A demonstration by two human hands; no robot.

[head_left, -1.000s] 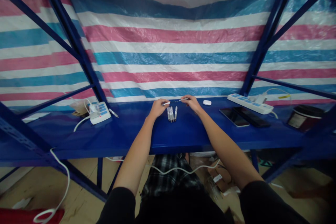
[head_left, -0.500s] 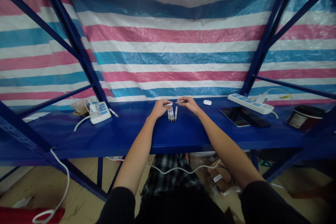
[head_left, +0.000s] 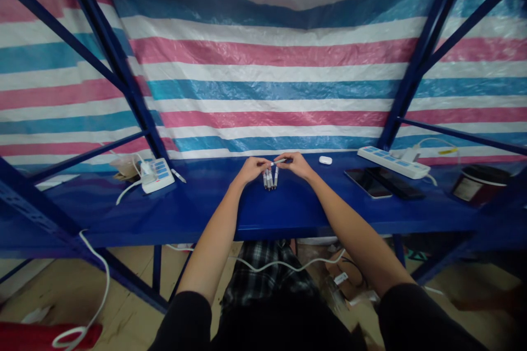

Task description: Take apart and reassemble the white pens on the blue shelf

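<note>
Over the middle of the blue shelf, near its back, my left hand (head_left: 251,170) and my right hand (head_left: 295,164) face each other with fingertips pinched. Between them is a slim white pen (head_left: 280,161), lying roughly level, one end in each hand. My fingers partly cover both ends. Right below, several similar white-and-grey pens (head_left: 269,179) lie side by side on the shelf, tips toward me. Their far ends are close under my fingertips. A small white earbud case (head_left: 325,160) sits to the right of my right hand.
The blue shelf (head_left: 284,214) has a power strip at left (head_left: 158,176) with a lone pen (head_left: 178,176) beside it. At right are another power strip (head_left: 393,162), two dark phones (head_left: 368,182) and a dark cup (head_left: 480,184). A striped sheet (head_left: 267,88) hangs behind.
Half a second ago a gap separated a white piece in my left hand from a slim piece in my right. Now the two pieces meet in one line, and my hands are slightly closer.
</note>
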